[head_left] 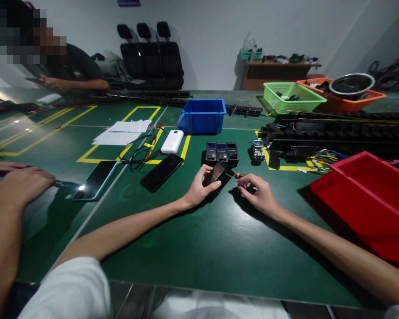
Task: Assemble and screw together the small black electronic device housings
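My left hand (197, 188) is closed around a small black device housing (217, 173), held tilted just above the green table (186, 235). Against the right side of that housing is a thin screwdriver (238, 176) with an orange and black handle. The fingers of my right hand (260, 197) are curled round this handle, covering most of it. Directly beyond the housing, several similar black modules (222, 152) stand side by side in a row. A small circuit board assembly (258, 150) lies to their right.
A blue bin (202, 117) stands behind the modules; a large red bin (369, 208) is at right. Left lie a black phone (162, 173), a white power bank (172, 141), cables and papers (123, 132). Another person's hands (23, 184) work at far left, near a lit phone (95, 180).
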A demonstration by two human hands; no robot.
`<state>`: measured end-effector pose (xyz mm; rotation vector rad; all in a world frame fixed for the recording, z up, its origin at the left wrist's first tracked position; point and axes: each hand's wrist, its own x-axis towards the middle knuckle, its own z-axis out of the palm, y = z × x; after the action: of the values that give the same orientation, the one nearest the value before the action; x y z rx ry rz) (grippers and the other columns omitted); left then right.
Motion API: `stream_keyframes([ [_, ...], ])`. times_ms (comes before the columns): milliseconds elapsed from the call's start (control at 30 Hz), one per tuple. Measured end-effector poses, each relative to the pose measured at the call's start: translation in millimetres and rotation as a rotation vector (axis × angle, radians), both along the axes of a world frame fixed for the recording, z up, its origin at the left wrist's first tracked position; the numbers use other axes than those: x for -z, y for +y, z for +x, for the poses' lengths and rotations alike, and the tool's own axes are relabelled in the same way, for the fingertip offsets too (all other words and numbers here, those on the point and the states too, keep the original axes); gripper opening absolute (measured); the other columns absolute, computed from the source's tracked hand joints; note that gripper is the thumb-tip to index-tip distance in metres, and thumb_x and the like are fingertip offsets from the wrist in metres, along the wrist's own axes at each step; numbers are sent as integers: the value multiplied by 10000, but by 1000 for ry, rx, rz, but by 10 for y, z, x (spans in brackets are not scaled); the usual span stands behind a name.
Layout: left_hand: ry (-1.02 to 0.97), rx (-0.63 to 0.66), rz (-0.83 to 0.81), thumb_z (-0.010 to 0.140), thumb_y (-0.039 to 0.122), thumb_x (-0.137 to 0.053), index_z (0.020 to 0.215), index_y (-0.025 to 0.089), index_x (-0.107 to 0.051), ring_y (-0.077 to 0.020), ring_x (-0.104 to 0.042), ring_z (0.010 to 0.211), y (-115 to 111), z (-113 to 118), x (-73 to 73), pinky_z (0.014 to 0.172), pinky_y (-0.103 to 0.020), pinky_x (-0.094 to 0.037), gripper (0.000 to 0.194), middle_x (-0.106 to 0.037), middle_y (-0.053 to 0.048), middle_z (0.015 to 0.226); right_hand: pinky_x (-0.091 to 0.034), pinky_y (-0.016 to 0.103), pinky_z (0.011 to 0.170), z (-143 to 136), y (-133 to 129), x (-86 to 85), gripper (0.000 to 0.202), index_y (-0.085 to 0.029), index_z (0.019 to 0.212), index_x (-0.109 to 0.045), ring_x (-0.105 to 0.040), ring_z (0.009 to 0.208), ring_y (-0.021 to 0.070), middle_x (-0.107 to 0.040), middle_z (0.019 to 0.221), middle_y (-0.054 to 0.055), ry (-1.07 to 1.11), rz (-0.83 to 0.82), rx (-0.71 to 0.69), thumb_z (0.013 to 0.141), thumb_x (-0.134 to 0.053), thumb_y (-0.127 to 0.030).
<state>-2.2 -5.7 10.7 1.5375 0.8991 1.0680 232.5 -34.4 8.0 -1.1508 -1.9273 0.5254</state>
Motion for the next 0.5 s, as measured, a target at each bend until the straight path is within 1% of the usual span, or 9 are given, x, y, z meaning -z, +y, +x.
stream_keyframes([
  [67,9,-8,16,759,481,-700,1076,188,-480,-171,-553,916,7,-4,3,858,-310,-435,484,-584,-39,1009,-498,342,758,42,49,11,97,-192,953,-647,-613,845,203,-655,893,60,-166,71,-14,874,-610,-235],
  [100,7,-3,23,762,477,-698,1114,190,-479,-180,-552,945,10,-5,5,876,-319,-434,505,-582,-47,1041,-497,353,780,56,68,14,102,-194,952,-660,-613,892,220,-661,922,69,-236,81,-13,872,-617,-241],
  [200,-22,24,41,784,456,-684,1226,194,-451,-203,-543,1032,19,-6,13,938,-344,-422,564,-571,-66,1135,-502,371,826,62,93,29,138,-205,963,-707,-612,968,245,-666,1001,89,-372,102,-3,869,-639,-281],
  [333,-44,54,34,805,445,-667,1263,189,-429,-219,-535,1088,28,-9,24,981,-361,-408,575,-562,-79,1195,-519,354,815,38,94,66,163,-210,965,-737,-629,988,246,-674,1013,98,-419,129,17,876,-643,-309],
  [500,-65,99,13,808,431,-670,1288,192,-397,-233,-516,1155,36,-14,52,1034,-386,-387,601,-538,-94,1256,-515,324,763,48,112,123,153,-223,893,-744,-647,950,226,-693,987,76,-442,136,20,907,-608,-292],
])
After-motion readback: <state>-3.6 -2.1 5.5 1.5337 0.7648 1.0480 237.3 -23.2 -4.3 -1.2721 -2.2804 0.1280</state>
